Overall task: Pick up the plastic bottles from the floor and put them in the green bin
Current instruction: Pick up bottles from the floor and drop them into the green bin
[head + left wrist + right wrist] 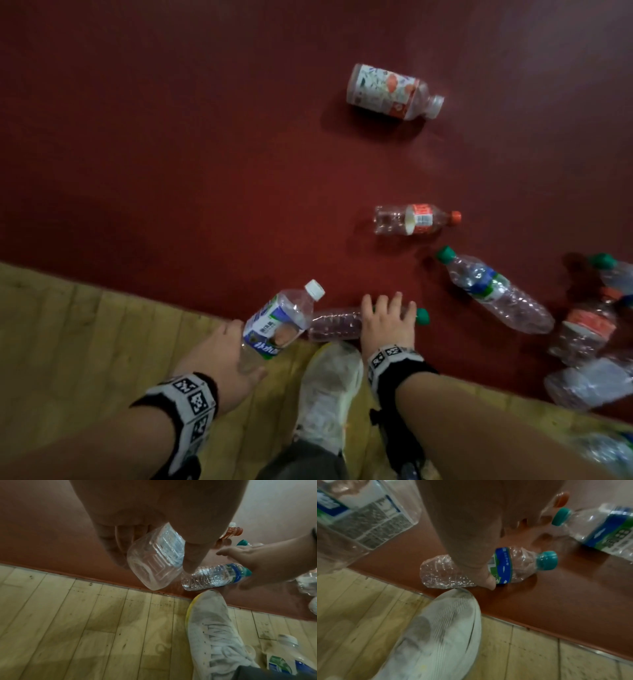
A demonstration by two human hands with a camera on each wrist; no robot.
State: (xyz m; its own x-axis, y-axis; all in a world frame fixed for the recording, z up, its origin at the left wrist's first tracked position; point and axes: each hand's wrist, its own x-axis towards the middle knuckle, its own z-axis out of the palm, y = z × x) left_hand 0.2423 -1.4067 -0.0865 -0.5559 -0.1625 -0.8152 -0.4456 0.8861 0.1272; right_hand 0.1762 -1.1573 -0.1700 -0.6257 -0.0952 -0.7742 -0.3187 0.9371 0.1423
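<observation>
Nearest, the left hand (222, 356) gripped a white-capped bottle (279, 322), lifted off the floor (171, 154). Just right, the right hand (387, 320) lay over a crumpled green-capped bottle (513, 566), thumb and fingers curling round it; its long axis ran left-right, cap rightward.

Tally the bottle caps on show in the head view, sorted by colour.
Green caps: 3
Orange caps: 1
White caps: 1
Total: 5, leaving out the floral-label bottle, whose top is too pale to call.
</observation>
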